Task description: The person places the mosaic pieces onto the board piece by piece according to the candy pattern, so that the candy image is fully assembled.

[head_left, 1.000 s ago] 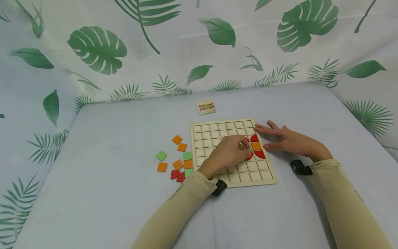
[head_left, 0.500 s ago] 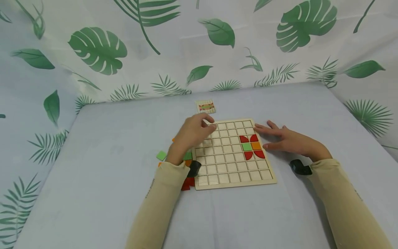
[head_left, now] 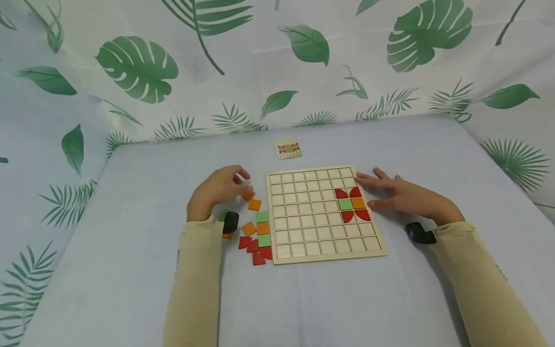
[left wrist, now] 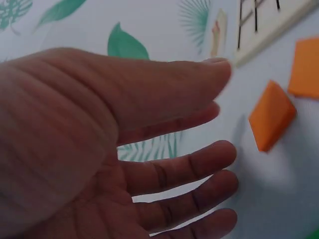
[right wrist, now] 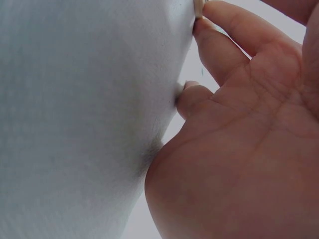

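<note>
My left hand (head_left: 218, 189) hovers left of the wooden grid board (head_left: 299, 222), its fingertips over an orange square tile (head_left: 248, 195). In the left wrist view, the thumb and fingers are apart with nothing between them, and the orange tile (left wrist: 272, 118) lies just beyond the fingertips. My right hand (head_left: 407, 196) rests on the table with its fingertips touching the board's right edge. On the board's right side sit a green square tile (head_left: 345, 204), an orange square tile (head_left: 357, 203) and several red curved tiles (head_left: 362, 214) above and below them.
Loose tiles lie along the board's left side: orange squares (head_left: 254, 205), green squares (head_left: 263, 240) and red pieces (head_left: 258, 259). My left wrist partly covers some. Behind the board lies a small pattern card (head_left: 287, 149). A leaf-printed cloth (head_left: 243, 82) hangs at the back.
My left hand has let go of the green tile on the board, then moved left across the board to the loose tiles. The right hand has stayed at the board's edge.
</note>
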Tool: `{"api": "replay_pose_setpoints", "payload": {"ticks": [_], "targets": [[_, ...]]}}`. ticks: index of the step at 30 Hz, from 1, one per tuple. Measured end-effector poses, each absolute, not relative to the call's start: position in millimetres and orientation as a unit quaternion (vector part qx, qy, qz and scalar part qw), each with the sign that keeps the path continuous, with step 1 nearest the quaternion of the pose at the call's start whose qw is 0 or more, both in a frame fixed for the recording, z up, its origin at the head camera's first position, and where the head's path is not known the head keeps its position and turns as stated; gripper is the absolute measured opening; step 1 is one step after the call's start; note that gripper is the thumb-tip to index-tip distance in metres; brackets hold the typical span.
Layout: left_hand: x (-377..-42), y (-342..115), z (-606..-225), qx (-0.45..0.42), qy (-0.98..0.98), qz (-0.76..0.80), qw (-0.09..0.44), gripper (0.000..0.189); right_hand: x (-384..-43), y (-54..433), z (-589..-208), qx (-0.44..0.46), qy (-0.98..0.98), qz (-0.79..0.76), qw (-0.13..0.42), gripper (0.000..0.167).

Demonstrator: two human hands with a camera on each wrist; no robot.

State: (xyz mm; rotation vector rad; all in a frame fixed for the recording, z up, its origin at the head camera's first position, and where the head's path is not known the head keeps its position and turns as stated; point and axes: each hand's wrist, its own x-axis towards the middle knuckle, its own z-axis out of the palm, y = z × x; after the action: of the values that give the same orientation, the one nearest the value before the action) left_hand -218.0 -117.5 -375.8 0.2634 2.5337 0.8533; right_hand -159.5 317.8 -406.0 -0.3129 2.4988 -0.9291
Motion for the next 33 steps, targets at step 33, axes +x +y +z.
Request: {"api": "replay_pose_setpoints", "payload": {"ticks": [33], "targets": [[-222,-110,-398,0.024,0.938,0.305,0.165,0.024,-161,318,-407,-0.116,0.909,-0.334,0.223,0.078]]}}
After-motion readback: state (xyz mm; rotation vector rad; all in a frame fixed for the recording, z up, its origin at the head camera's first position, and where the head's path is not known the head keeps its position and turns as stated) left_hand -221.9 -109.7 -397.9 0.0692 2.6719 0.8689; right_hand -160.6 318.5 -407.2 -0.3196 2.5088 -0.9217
